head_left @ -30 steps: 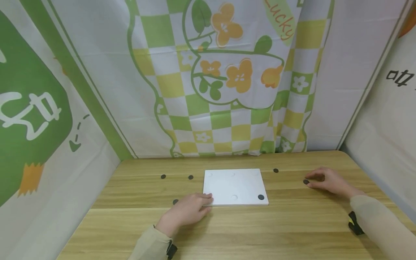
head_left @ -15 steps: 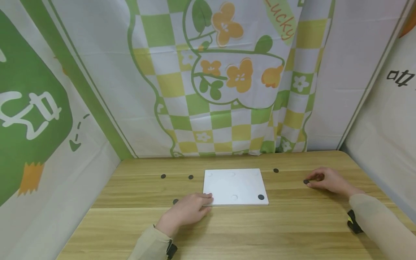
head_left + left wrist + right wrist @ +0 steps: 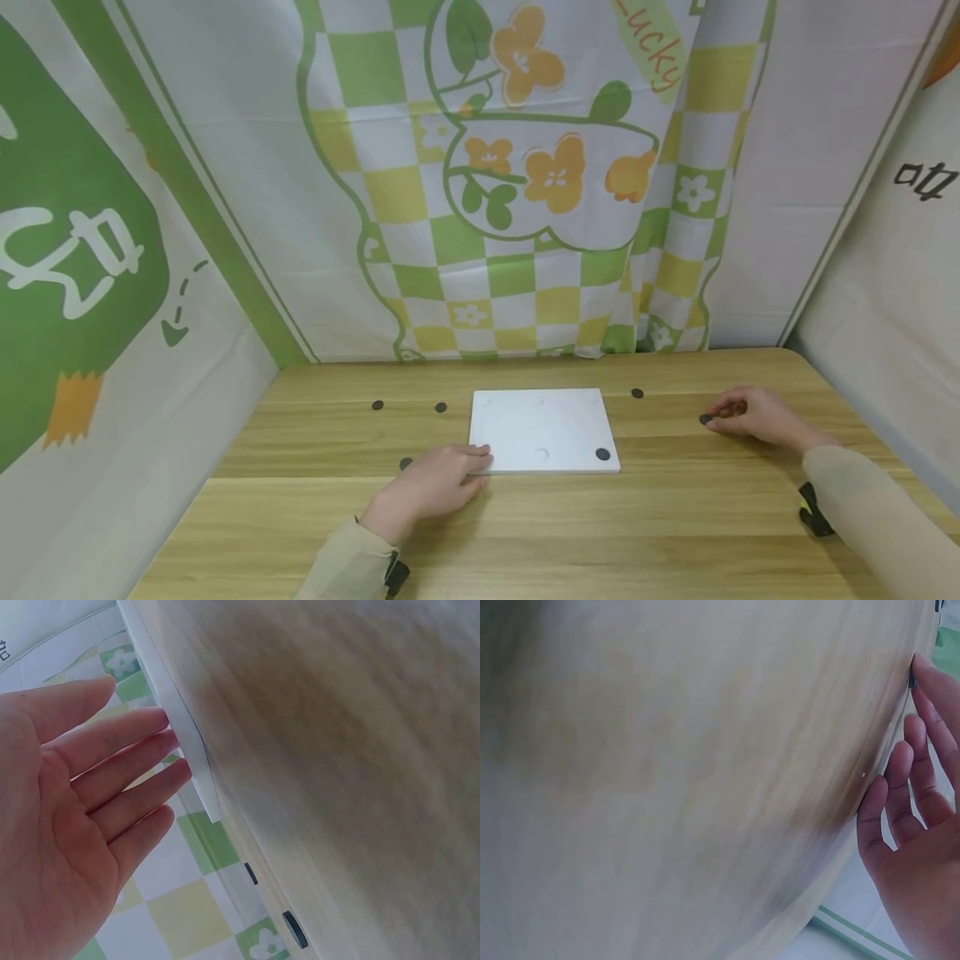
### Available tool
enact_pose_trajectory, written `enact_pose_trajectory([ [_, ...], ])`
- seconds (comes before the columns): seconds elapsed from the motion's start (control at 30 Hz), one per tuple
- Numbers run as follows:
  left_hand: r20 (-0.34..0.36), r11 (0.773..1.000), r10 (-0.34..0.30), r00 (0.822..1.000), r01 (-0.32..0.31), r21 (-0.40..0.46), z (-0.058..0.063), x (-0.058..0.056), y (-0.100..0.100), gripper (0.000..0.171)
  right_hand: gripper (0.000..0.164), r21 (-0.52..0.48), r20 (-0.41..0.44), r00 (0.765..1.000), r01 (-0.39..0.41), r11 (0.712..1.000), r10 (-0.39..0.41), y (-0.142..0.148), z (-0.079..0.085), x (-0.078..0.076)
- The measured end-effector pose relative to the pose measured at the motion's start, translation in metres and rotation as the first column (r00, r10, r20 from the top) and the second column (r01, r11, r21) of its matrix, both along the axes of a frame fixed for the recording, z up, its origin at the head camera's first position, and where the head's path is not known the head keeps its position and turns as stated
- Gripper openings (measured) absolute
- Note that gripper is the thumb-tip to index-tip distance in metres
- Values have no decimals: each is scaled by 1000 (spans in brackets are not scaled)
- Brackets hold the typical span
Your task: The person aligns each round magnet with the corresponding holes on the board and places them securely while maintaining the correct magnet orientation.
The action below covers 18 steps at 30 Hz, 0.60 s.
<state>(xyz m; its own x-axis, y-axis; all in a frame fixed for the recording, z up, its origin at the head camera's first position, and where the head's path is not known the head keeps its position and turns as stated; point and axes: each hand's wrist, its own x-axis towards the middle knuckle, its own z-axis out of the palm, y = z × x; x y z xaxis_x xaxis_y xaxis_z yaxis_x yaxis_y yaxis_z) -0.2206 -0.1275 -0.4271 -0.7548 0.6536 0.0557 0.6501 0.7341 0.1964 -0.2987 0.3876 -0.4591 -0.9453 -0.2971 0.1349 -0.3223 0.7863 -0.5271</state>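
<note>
A white rectangular board (image 3: pixel 536 425) with shallow round recesses lies flat on the table. A round black disc (image 3: pixel 602 454) sits in its front right recess. My left hand (image 3: pixel 442 482) rests its fingertips on the board's front left corner; in the left wrist view the fingers (image 3: pixel 131 769) are nearly straight and the thumb stands apart from the board. Right of the board, my right hand (image 3: pixel 761 415) pinches another black disc (image 3: pixel 706 419) at the tabletop. That disc is mostly hidden by a fingertip in the right wrist view, and I cannot see the thumb there.
On the wooden table (image 3: pixel 570 533), loose black discs lie left of the board: a far-left disc (image 3: pixel 377 405), a nearer disc (image 3: pixel 441 407), and one disc (image 3: pixel 406 463) beside my left hand. Another disc (image 3: pixel 637 393) lies right of the board. A patterned curtain (image 3: pixel 517 275) hangs behind.
Almost nothing differs. My right hand keeps its pinch on the disc, with the right wrist shifted very slightly left. The left hand stays at the board's corner.
</note>
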Motion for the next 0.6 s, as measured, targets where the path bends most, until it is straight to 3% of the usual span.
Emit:
enact_pose_trajectory([
  [0.6, 18, 1000, 5, 1000, -5, -1, 1, 0, 0, 36, 23, -5, 2, 1000, 29, 1000, -29, -4, -2, -1],
])
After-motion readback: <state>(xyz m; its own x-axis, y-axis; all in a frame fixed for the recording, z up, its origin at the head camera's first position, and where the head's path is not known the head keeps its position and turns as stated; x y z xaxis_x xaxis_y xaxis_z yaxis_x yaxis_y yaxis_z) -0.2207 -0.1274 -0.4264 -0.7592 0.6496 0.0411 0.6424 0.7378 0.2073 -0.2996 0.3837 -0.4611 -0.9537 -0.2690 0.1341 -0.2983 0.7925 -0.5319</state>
